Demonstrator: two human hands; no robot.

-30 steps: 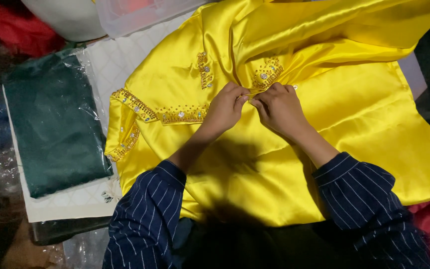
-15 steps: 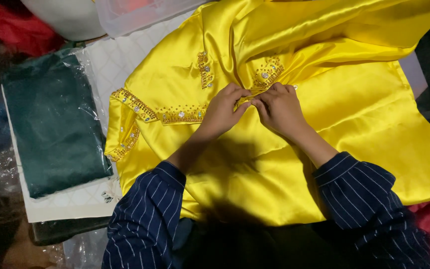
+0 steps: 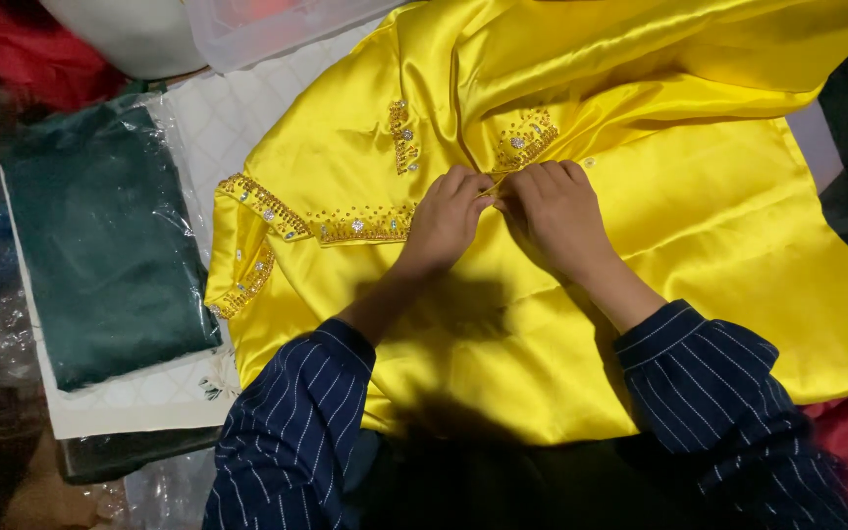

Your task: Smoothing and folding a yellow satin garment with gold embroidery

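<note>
Both hands meet at the middle of a yellow satin garment (image 3: 640, 226) spread out in front of the person. Left hand (image 3: 449, 221) has its fingers curled in, pinching the cloth at the front opening just below the beaded neckline trim (image 3: 527, 137). Right hand (image 3: 556, 216) sits touching it, fingers likewise bent down and gripping the same edge of fabric. Striped dark blue sleeves (image 3: 287, 432) cover both forearms. To the left, well apart from the hands, a folded dark green cloth in clear plastic wrap (image 3: 100, 245) lies on a white quilted sheet (image 3: 238, 118).
</note>
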